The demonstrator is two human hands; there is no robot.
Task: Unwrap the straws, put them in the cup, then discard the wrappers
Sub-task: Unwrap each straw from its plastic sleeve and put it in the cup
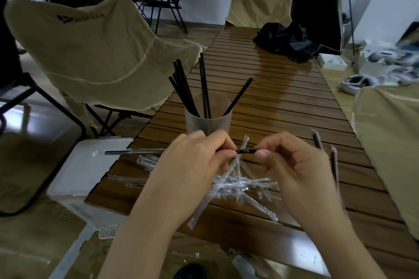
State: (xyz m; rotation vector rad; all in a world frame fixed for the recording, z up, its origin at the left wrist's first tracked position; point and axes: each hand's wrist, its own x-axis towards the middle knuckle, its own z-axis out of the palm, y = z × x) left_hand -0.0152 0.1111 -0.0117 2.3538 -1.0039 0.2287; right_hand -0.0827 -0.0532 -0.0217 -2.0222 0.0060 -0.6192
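Left hand and right hand both pinched one black straw, fingers curled, over a slatted table. Straw extended toward 9 o'clock. Cup of straws stood at 12 o'clock; empty wrappers lay beneath at 6 o'clock.

Glossy slatted wood table carries a matt translucent plastic cup of smooth black straws; crinkled clear plastic wrappers glint at its 6 o'clock, tan cloth chair at 10 o'clock.
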